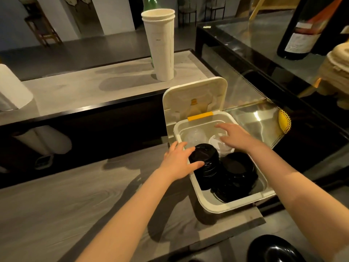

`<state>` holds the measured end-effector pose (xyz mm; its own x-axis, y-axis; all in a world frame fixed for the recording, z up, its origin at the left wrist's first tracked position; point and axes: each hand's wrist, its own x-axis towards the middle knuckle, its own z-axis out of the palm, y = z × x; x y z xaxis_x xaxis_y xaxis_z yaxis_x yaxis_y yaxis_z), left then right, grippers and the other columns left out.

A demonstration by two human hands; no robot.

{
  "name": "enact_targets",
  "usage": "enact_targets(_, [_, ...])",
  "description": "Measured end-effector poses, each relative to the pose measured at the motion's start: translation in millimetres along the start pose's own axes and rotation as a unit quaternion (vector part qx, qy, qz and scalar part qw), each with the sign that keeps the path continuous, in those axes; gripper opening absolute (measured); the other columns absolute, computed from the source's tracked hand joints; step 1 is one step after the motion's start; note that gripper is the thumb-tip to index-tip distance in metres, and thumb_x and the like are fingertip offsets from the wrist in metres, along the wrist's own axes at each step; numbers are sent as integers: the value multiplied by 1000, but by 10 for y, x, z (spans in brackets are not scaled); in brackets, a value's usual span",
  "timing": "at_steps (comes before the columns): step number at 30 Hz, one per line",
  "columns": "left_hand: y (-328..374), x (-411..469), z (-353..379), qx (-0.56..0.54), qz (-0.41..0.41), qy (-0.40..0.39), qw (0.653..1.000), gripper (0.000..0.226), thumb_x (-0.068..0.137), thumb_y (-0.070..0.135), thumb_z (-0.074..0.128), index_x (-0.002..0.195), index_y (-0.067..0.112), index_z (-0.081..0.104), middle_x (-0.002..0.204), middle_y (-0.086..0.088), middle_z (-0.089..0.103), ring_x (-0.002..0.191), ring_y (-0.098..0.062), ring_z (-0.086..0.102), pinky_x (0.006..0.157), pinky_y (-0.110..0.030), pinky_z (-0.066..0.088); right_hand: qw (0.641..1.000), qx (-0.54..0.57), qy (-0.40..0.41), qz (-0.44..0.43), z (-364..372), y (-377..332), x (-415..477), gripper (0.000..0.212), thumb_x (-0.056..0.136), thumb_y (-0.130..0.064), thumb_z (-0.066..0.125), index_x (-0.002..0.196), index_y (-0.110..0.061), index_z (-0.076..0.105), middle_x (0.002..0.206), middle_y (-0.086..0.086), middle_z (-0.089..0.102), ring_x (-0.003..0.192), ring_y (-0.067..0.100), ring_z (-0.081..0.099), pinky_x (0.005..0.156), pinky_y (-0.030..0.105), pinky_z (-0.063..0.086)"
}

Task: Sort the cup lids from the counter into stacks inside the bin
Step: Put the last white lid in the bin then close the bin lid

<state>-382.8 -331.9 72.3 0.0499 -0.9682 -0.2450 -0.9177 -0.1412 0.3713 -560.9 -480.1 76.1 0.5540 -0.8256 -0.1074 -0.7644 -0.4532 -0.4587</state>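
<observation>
Fig.: left grip [179,161] curled round black lid stack [204,159] inside bin [213,207]. Right grip [234,138] spread flat, holding nothing, over white lids [217,142] just beyond. Squeeze evenly, keep stack upright; seat it beside 2nd black stack [238,169], right of left grip

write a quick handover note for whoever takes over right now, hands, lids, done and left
Left hand grips the tall black lid stack at the bin's left wall.
Right hand holds nothing, fingers spread over the white lids at the far end.
Done: clear lids, white lids and a second black stack are inside.
Left: seat the held stack, then straighten the second one, which looks slumped.
</observation>
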Motion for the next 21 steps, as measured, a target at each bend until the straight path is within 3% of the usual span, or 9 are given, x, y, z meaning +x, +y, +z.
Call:
enact_targets(3, [26,12,20,-15,-9,13,1000,63,89,59,43,144,30,32,155,-2,18,144,-27,3,113,-52,15,992,-27,-125,-7,-17,-17,-98,70,84,-17,64,146,-21,32,155,1,25,142,18,25,112,29,22])
enact_targets(5, [52,34,26,-38,-21,31,999,59,90,59,43,140,29,38,152,0,27,143,-27,7,111,-52,18,984,-85,-154,-1,-4,-10,-93,78,83,-27,69,148,-22,28,155,-1,24,141,19,25,112,31,23])
enact_targets(10, [152,41,29,-76,-46,36,995,54,89,55,48,136,28,43,144,1,41,143,-30,10,110,-53,19,981,-149,-121,4,-5,-32,-65,90,68,-39,80,144,-30,33,137,0,34,128,22,35,103,35,38])
enact_targets(15, [209,26,-1,-74,-64,46,994,58,87,55,53,137,28,41,143,0,43,142,-28,13,111,-50,19,970,-230,-75,-9,91,-135,-55,73,70,-44,74,135,-32,44,128,1,37,122,23,34,95,36,44])
enact_targets(18, [243,9,-14,-58,-64,60,994,59,85,56,55,135,27,44,139,1,46,139,-26,21,110,-51,19,972,-214,-99,-3,46,-118,-47,80,69,-45,77,139,-31,40,132,2,36,126,24,32,99,37,42])
enact_targets(21, [250,8,-20,-23,-56,71,996,61,83,58,56,132,24,46,138,2,44,138,-23,22,110,-55,15,988,-123,-98,5,-30,-74,-148,84,76,-44,73,146,-30,28,144,0,29,134,23,29,106,38,36])
